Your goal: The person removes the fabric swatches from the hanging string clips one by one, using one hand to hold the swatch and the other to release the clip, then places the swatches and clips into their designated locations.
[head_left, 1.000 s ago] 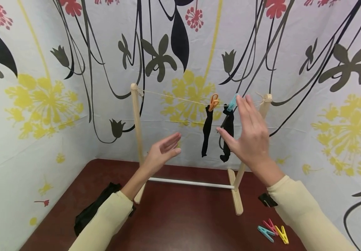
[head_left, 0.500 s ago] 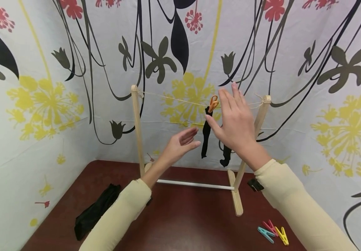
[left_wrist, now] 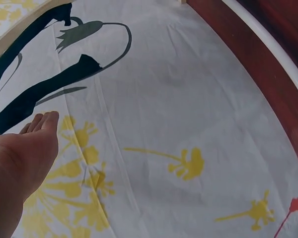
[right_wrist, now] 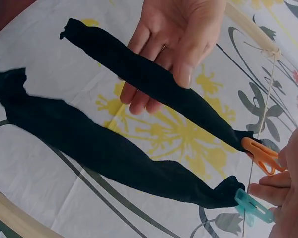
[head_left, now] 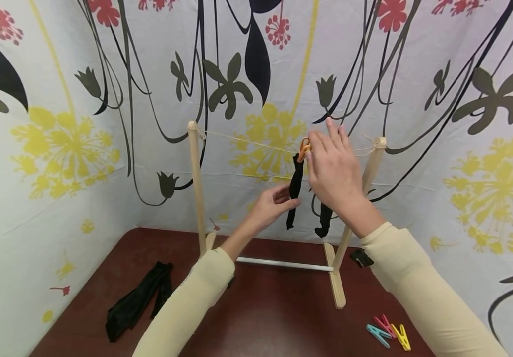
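Note:
Two black socks hang from a thin string in the head view. An orange clothespin (head_left: 304, 147) clips the left sock (head_left: 296, 179), and a teal clothespin (right_wrist: 253, 205) clips the right sock (right_wrist: 89, 141). My left hand (head_left: 271, 206) holds the left sock partway down; the right wrist view shows its thumb in front of the fabric and its fingers behind. Up at the string, my right hand (head_left: 336, 173) pinches the handle end of the orange clothespin, thumb and fingers on either side. From the head, this hand hides the teal clothespin and the right sock's upper part.
A wooden frame with a left post (head_left: 197, 188) and a right post (head_left: 372, 166) carries the string (head_left: 247, 140). Its white bottom bar (head_left: 283, 264) runs low over the table (head_left: 265, 312). Black cloth (head_left: 136, 305) lies at left. Blue, pink and yellow clothespins (head_left: 401, 337) lie at right.
My left hand has moved right and up to the left sock and taken hold of it. My right hand has moved left from beside the teal clothespin and now pinches the orange clothespin.

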`<state>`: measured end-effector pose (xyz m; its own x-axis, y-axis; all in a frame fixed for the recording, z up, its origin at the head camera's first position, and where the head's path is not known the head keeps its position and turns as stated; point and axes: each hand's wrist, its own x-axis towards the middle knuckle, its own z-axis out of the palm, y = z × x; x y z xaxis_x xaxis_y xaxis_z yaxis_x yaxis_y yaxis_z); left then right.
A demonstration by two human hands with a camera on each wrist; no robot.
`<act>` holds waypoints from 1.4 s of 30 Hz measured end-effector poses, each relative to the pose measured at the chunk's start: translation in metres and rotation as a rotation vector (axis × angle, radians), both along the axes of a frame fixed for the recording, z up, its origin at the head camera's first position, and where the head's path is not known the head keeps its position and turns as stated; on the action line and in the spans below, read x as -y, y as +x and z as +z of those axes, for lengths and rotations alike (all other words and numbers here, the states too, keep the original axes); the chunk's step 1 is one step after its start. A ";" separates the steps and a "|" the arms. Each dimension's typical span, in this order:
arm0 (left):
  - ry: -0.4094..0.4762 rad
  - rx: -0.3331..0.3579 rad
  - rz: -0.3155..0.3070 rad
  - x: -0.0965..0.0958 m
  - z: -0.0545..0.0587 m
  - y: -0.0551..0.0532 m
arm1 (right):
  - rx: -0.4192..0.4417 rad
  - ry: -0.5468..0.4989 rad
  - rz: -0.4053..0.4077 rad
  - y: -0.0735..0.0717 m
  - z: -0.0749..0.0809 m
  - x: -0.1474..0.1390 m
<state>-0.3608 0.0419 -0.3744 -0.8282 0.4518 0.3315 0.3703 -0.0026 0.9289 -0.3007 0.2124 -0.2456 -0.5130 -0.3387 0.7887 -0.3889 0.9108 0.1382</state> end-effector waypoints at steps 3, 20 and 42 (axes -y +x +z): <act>0.026 0.013 0.003 -0.002 -0.002 0.001 | -0.032 -0.003 0.033 -0.001 0.000 0.003; 0.098 -0.008 0.048 -0.007 -0.010 0.003 | -0.014 -0.064 0.171 -0.001 0.012 0.004; 0.117 -0.090 0.137 -0.005 -0.012 0.016 | -0.048 -0.225 0.312 -0.001 0.017 0.005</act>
